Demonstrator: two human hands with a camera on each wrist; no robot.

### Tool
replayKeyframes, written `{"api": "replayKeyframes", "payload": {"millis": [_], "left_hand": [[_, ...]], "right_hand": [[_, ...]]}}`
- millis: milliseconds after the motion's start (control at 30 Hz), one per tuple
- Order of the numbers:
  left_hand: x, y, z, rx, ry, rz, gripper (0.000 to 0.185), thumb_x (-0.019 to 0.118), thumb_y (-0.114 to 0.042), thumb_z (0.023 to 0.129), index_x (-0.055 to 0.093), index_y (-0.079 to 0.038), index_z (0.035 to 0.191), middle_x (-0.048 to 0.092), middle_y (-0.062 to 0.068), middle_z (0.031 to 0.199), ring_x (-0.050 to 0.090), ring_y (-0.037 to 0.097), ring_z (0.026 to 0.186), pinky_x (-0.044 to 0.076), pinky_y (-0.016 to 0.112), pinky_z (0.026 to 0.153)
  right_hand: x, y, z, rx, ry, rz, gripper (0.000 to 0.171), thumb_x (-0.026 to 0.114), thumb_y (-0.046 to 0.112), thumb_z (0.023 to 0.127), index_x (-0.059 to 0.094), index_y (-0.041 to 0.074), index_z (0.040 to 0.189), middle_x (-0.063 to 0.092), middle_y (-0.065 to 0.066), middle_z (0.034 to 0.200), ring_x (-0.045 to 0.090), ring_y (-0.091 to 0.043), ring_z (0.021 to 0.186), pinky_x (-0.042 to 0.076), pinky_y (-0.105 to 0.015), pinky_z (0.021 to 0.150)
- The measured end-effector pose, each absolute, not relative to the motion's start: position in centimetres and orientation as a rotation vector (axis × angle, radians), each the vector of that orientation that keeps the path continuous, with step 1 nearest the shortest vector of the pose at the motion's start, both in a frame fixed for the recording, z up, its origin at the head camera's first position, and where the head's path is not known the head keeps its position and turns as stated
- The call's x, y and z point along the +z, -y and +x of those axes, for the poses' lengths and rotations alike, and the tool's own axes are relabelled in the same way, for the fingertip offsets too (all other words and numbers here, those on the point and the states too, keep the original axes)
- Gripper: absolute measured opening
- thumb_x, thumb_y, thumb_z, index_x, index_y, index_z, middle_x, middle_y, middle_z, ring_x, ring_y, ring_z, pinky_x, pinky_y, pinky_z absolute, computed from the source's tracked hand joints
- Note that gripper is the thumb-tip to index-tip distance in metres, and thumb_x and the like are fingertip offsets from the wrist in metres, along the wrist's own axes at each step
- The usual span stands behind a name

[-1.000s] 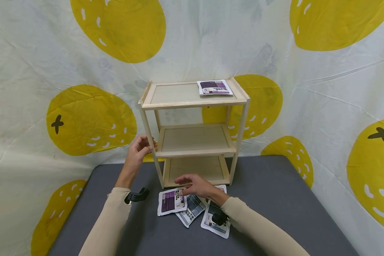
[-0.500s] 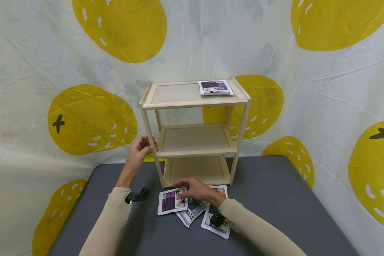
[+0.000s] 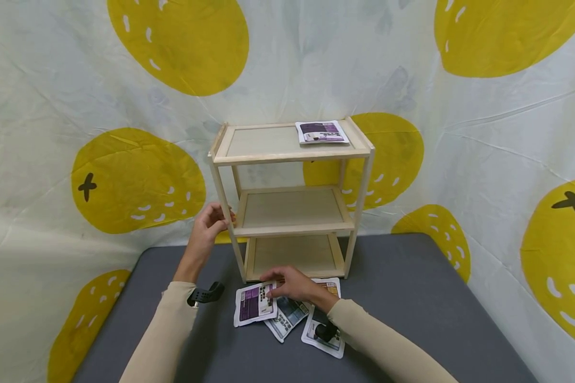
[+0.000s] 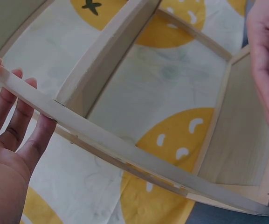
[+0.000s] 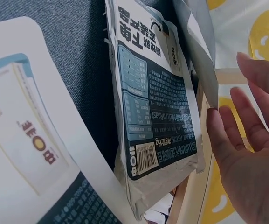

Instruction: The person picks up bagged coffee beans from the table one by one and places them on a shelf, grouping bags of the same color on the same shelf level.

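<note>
A light wooden three-tier shelf (image 3: 289, 154) stands on the grey table (image 3: 412, 298). My left hand (image 3: 219, 217) holds its front left post (image 4: 101, 140) at the height of the middle board, thumb on one side and fingers on the other. My right hand (image 3: 270, 284) is low in front of the shelf and pinches the right edge of a purple and white packet (image 3: 251, 304), which is tipped up slightly. Beside it lie a dark blue packet (image 5: 157, 107) and a white packet (image 5: 27, 126). Another purple packet (image 3: 321, 131) lies on the top board.
A wrinkled white cloth with large yellow spots (image 3: 139, 181) hangs close behind and beside the table. The middle board (image 3: 292, 207) and bottom board (image 3: 292, 250) of the shelf hold nothing. Bare grey tabletop stretches to the right of the packets.
My right hand has closed on the purple packet's right edge and lifted it a little, so the packet has tilted and shifted left. My left hand has stayed on the post.
</note>
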State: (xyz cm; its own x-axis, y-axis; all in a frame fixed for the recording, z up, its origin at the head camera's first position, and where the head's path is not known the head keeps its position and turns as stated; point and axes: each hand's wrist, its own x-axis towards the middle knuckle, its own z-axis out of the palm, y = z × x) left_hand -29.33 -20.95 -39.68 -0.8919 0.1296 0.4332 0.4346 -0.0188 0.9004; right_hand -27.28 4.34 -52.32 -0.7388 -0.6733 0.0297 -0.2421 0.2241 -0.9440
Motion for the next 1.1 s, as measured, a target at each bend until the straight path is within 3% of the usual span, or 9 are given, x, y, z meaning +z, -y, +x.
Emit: {"api": "replayKeyframes", "payload": {"millis": [167, 367, 600, 667, 800, 900, 1100], "left_hand": [[-39.8, 21.0, -29.3, -2.003, 2.037, -0.588, 0.029, 0.055, 0.000, 0.099, 0.049, 0.013, 0.124, 0.060, 0.024, 0.110, 0.064, 0.033, 0.099, 0.056, 0.030, 0.084], [-39.8, 20.9, -29.4, -2.007, 2.027, -0.601, 0.026, 0.055, 0.001, 0.098, 0.051, 0.010, 0.122, 0.059, 0.026, 0.110, 0.065, 0.032, 0.096, 0.057, 0.030, 0.084], [-39.8, 21.0, -29.4, -1.998, 2.044, -0.588, 0.026, 0.055, 0.000, 0.099, 0.051, 0.010, 0.123, 0.061, 0.020, 0.109, 0.064, 0.032, 0.098, 0.057, 0.030, 0.084], [-39.8, 21.1, -29.4, -1.998, 2.046, -0.586, 0.026, 0.054, 0.000, 0.099, 0.051, 0.009, 0.123, 0.062, 0.018, 0.108, 0.063, 0.032, 0.098, 0.056, 0.030, 0.084], [-39.7, 21.1, -29.4, -2.005, 2.041, -0.584, 0.025, 0.054, -0.001, 0.099, 0.051, 0.008, 0.122, 0.063, 0.015, 0.107, 0.062, 0.033, 0.099, 0.056, 0.029, 0.084], [-39.8, 21.1, -29.3, -2.010, 2.037, -0.586, 0.024, 0.055, -0.001, 0.099, 0.051, 0.008, 0.122, 0.063, 0.014, 0.107, 0.062, 0.033, 0.099, 0.056, 0.029, 0.083], [-39.8, 21.0, -29.3, -2.012, 2.036, -0.592, 0.026, 0.055, -0.001, 0.099, 0.051, 0.009, 0.123, 0.063, 0.014, 0.108, 0.062, 0.032, 0.099, 0.056, 0.030, 0.084]], "right_hand": [[-52.5, -4.2, -27.2, -1.520, -2.177, -0.829, 0.039, 0.074, -0.005, 0.086, 0.065, -0.006, 0.124, 0.060, -0.023, 0.138, 0.057, -0.040, 0.128, 0.044, -0.053, 0.108], [-52.5, -4.1, -26.9, -1.507, -2.242, -0.794, 0.035, 0.075, -0.004, 0.085, 0.068, -0.005, 0.119, 0.060, -0.019, 0.139, 0.058, -0.036, 0.127, 0.044, -0.053, 0.108], [-52.3, -3.9, -26.4, -1.477, -2.229, -0.800, 0.033, 0.076, -0.005, 0.084, 0.069, -0.007, 0.116, 0.068, -0.021, 0.123, 0.066, -0.040, 0.113, 0.055, -0.027, 0.085], [-52.1, -3.8, -26.1, -1.448, -2.223, -0.814, 0.033, 0.077, -0.004, 0.084, 0.069, -0.006, 0.116, 0.068, -0.023, 0.120, 0.067, -0.040, 0.109, 0.054, -0.023, 0.080], [-52.1, -3.4, -25.6, -1.330, -2.271, -0.862, 0.033, 0.080, 0.001, 0.083, 0.070, -0.003, 0.115, 0.070, -0.020, 0.114, 0.069, -0.028, 0.098, 0.052, -0.022, 0.076], [-52.3, -3.1, -25.2, -1.213, -2.330, -0.924, 0.038, 0.083, 0.007, 0.082, 0.070, -0.001, 0.116, 0.071, -0.016, 0.111, 0.067, -0.022, 0.093, 0.051, -0.022, 0.076], [-53.0, -2.3, -24.4, -1.012, -2.380, -1.012, 0.057, 0.087, 0.022, 0.080, 0.065, 0.005, 0.130, 0.069, -0.006, 0.124, 0.065, -0.018, 0.110, 0.051, -0.025, 0.092]]}}
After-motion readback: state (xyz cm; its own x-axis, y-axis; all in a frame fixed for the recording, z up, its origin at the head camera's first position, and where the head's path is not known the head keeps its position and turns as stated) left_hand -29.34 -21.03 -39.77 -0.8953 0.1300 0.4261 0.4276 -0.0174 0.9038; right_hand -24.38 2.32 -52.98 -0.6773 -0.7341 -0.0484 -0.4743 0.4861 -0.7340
